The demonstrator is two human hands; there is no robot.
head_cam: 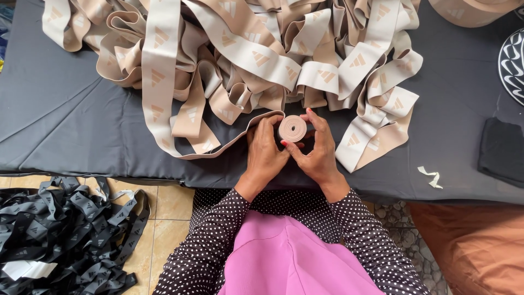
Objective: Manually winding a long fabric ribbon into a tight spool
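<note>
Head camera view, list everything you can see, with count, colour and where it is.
Rolled band: one, beige, small tight coil between both hands.
Loose band pile: one heap, beige and grey with pale marks, across the table's far side, trailing to the roll.
Table cover: one, dark grey, under the heap.
Black band pile: one heap, on the tiled floor at lower left.
Black cloth: one, folded, table's right edge.
Pale scrap: one, cream, near the table's front right.
Patterned plate: one, black and white, far right, partly cut off.
Left hand: one, holding the roll.
Right hand: one, holding the roll.
</note>
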